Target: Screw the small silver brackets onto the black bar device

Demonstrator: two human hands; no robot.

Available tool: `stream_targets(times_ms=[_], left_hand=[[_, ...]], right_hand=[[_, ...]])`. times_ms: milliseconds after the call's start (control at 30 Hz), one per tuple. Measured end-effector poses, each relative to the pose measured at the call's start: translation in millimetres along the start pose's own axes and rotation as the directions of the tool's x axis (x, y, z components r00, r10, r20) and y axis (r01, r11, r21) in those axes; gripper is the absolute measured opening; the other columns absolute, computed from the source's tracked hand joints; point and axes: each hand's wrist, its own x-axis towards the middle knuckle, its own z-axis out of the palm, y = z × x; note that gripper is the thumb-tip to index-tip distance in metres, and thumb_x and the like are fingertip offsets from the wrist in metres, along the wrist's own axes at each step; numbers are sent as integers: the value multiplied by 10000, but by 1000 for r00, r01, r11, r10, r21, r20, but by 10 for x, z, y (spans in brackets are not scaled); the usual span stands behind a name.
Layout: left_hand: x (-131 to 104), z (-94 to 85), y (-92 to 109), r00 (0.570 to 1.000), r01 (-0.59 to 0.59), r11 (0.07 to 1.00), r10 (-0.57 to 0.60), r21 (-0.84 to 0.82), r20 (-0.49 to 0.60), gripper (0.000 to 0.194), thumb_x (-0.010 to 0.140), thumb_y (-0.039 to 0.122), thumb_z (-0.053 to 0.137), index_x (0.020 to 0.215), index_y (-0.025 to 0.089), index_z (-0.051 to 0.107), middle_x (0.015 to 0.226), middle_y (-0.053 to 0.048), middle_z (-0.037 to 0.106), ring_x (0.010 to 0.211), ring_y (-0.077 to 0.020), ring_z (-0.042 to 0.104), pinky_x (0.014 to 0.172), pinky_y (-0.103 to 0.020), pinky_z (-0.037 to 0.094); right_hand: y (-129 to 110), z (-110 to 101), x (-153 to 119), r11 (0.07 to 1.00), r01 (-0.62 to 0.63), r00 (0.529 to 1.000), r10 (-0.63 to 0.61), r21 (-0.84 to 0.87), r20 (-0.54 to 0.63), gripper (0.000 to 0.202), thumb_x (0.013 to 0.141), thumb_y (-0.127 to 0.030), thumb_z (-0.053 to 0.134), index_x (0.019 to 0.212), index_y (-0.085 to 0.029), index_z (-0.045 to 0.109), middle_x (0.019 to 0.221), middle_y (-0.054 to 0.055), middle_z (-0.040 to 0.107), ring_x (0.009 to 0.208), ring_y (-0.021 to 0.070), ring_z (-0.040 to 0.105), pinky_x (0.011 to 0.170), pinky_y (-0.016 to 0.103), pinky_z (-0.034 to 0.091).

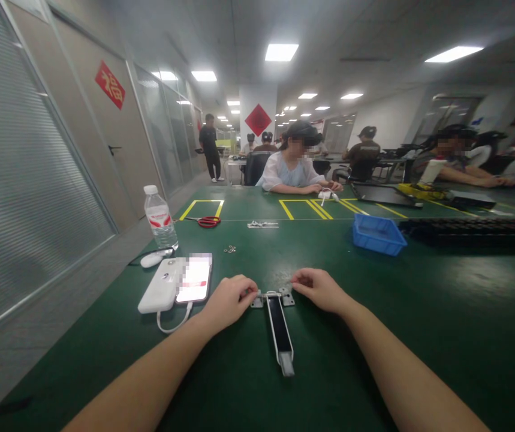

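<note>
In front of me on the green table lies a metal bracket [279, 324]: two small plates with holes at its far end, and a long, white-edged frame around a black strip, ending in a grey tip toward me. My left hand [234, 300] is closed, thumb and forefinger pinched at the left plate. On the other side, my right hand [318, 289] is pinched just above and beside the right plate; what its fingertips hold, if anything, is too small to make out. Several small metal rings or nuts [229, 249] lie beyond my left hand.
To the left are a white power bank [160, 287], a lit phone [195, 279], a white mouse [153, 258] and a water bottle [160, 222]. Red-handled scissors [208, 221], small metal strips [263, 225] and a blue bin [378, 234] lie farther back. A person [295, 162] sits opposite.
</note>
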Motion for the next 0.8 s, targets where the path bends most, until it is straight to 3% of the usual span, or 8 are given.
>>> stream_targets(times_ms=[233,467,800], left_hand=[[-15,11,-3,999,-43,999,43,-4,9,111,832,200,531,862,178,636,789,-5,625,697,-124,562,711,-255,410],[-20,17,-27,998,-53,998,52,38,30,103,824,203,539,860,184,633,818,-1,648,715,-129,578,755,-274,396],[-19,48,-19,997,-76,994,76,79,3,99,816,173,541,860,190,627,847,0,655,738,-130,591,747,-270,377]], right_hand=[[10,1,-12,963,-48,993,16,267,121,202,719,-305,648,804,-122,650,650,6,605,579,102,530,555,230,426],[-14,22,-15,962,-29,994,0,270,109,250,681,-360,698,761,-124,681,633,15,624,557,99,531,520,222,422],[-90,79,-22,973,9,992,-37,229,119,195,697,-291,674,810,-132,684,616,-1,608,556,102,524,539,230,430]])
